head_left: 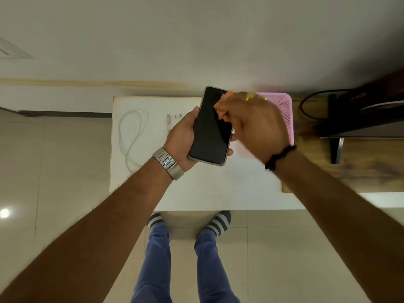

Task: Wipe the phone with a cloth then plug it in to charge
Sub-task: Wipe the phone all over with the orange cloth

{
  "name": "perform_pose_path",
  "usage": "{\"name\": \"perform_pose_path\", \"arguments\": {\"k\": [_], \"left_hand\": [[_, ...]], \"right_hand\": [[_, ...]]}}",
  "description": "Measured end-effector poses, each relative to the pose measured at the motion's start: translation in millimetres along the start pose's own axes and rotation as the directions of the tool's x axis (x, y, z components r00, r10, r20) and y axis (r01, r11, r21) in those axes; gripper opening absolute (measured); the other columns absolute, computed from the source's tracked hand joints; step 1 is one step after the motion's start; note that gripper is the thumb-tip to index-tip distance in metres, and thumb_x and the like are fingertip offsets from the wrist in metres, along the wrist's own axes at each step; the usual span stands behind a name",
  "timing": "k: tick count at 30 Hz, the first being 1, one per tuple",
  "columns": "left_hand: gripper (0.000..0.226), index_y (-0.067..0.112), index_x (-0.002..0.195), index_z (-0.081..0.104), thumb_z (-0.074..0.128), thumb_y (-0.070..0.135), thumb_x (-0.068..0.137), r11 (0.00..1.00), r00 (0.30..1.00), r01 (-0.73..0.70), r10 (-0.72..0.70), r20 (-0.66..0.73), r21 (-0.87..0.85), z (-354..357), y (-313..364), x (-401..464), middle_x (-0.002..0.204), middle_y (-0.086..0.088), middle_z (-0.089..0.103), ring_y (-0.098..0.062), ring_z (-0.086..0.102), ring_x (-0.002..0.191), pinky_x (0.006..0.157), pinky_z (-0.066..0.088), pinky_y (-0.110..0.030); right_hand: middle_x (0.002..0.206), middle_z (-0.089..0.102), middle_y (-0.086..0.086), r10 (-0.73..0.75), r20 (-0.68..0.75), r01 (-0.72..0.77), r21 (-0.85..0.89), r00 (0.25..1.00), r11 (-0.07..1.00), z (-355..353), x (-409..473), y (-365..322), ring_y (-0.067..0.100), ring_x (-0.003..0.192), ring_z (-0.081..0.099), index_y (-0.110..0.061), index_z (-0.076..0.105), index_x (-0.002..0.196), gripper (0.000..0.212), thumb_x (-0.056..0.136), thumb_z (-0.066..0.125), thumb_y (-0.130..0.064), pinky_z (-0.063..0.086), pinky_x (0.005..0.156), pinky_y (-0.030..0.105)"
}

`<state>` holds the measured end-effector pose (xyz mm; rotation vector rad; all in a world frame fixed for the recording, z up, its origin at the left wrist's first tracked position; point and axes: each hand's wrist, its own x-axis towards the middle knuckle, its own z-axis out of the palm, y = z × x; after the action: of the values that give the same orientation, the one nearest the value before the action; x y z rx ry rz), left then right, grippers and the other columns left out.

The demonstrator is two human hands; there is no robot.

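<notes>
White table (196, 193) below; left hand (181, 138) grips phone (212, 127) by edges above it; right hand (253, 123) bunches orange cloth (220, 106) on screen; judgement: keep phone steady, even overlapping strokes; cable (131, 136) lies far left

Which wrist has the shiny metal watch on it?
The left wrist, on the left hand holding the black phone, wears the silver metal watch. The right wrist wears a black beaded bracelet.

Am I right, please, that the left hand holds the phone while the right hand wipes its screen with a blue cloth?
Not quite: the cloth is orange, not blue, as the head view shows. The rest holds: the left hand holds the phone while the right hand wipes its screen.
</notes>
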<state>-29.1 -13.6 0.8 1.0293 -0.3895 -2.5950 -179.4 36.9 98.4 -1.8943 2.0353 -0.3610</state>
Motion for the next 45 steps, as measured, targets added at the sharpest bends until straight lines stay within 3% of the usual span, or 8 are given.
{"name": "perform_pose_path", "arguments": {"k": [7, 10, 14, 18, 26, 33, 38, 45], "left_hand": [[0.05, 0.018, 0.122, 0.075, 0.036, 0.046, 0.107, 0.997, 0.999, -0.035, 0.035, -0.008, -0.061, -6, 9, 1, 0.127, -0.017, 0.072, -0.035, 0.068, 0.115, 0.094, 0.058, -0.051], [0.056, 0.018, 0.121, 0.076, 0.031, 0.049, 0.108, 0.999, 1.0, 0.011, -0.01, 0.029, -0.032, -1, 3, 0, 0.121, -0.017, 0.074, -0.035, 0.074, 0.103, 0.081, 0.061, -0.053], [0.056, 0.017, 0.121, 0.074, 0.03, 0.048, 0.108, 1.0, 1.0, -0.006, 0.006, 0.021, -0.018, 7, 7, 3, 0.117, -0.017, 0.075, -0.037, 0.074, 0.098, 0.076, 0.061, -0.052], [0.045, 0.019, 0.106, 0.079, 0.042, 0.044, 0.106, 0.999, 0.998, -0.042, 0.041, -0.046, -0.014, 5, 10, 0, 0.106, -0.011, 0.077, -0.028, 0.076, 0.09, 0.075, 0.063, -0.042], [0.065, 0.02, 0.127, 0.073, 0.022, 0.054, 0.107, 0.997, 0.992, 0.066, -0.071, 0.109, 0.045, 11, 2, -1, 0.129, -0.018, 0.07, -0.034, 0.072, 0.099, 0.082, 0.06, -0.049], [0.053, 0.021, 0.11, 0.079, 0.037, 0.053, 0.106, 0.995, 0.997, 0.048, -0.053, 0.05, 0.091, 15, -7, 0, 0.108, -0.017, 0.077, -0.037, 0.076, 0.089, 0.074, 0.062, -0.052], [0.064, 0.018, 0.136, 0.066, 0.026, 0.058, 0.107, 0.992, 0.992, 0.077, -0.085, 0.09, 0.098, -1, 6, -5, 0.129, -0.018, 0.069, -0.035, 0.072, 0.099, 0.082, 0.061, -0.049], [0.056, 0.021, 0.118, 0.076, 0.034, 0.055, 0.106, 0.996, 0.997, 0.063, -0.066, 0.04, 0.069, 7, -4, -6, 0.115, -0.017, 0.075, -0.038, 0.074, 0.094, 0.078, 0.062, -0.051]], "right_hand": [[0.101, 0.075, 0.008, -0.131, 0.043, 0.132, -0.025, 0.99, 0.991, 16, -39, -13, 0.027, 0.086, 0.072, -0.013, 0.074, 0.107, 0.021, 0.09, 0.065, -0.006, 0.059, 0.08, 0.033], [0.104, 0.073, 0.008, -0.074, 0.029, 0.074, -0.018, 0.997, 0.997, 6, -20, -1, 0.028, 0.092, 0.069, -0.015, 0.071, 0.111, 0.033, 0.098, 0.042, -0.023, 0.058, 0.087, 0.034], [0.102, 0.073, 0.012, 0.011, -0.103, -0.012, -0.014, 0.995, 1.0, 2, 7, 14, 0.031, 0.092, 0.068, -0.011, 0.072, 0.104, 0.032, 0.097, 0.043, -0.022, 0.058, 0.085, 0.043], [0.097, 0.074, 0.011, -0.101, 0.031, 0.102, -0.037, 0.994, 0.994, 15, -35, -7, 0.029, 0.083, 0.071, -0.011, 0.072, 0.109, 0.02, 0.089, 0.07, -0.007, 0.06, 0.077, 0.037], [0.11, 0.075, 0.011, 0.035, -0.099, -0.034, 0.016, 0.994, 0.999, -4, 14, 31, 0.03, 0.104, 0.068, -0.008, 0.075, 0.109, 0.023, 0.098, 0.055, -0.008, 0.055, 0.093, 0.042], [0.109, 0.074, 0.008, 0.0, -0.102, 0.007, 0.072, 0.995, 0.997, 3, 23, 4, 0.027, 0.104, 0.067, -0.011, 0.075, 0.106, 0.022, 0.095, 0.056, -0.012, 0.052, 0.094, 0.04], [0.108, 0.075, 0.007, 0.078, -0.13, -0.066, 0.098, 0.988, 0.993, -2, 7, 23, 0.025, 0.104, 0.068, -0.011, 0.076, 0.108, 0.022, 0.101, 0.055, -0.011, 0.052, 0.097, 0.038], [0.105, 0.075, 0.007, 0.014, -0.121, -0.003, 0.091, 0.992, 0.996, 5, 28, 4, 0.025, 0.1, 0.067, -0.011, 0.076, 0.103, 0.021, 0.099, 0.056, -0.014, 0.052, 0.092, 0.038]]}}
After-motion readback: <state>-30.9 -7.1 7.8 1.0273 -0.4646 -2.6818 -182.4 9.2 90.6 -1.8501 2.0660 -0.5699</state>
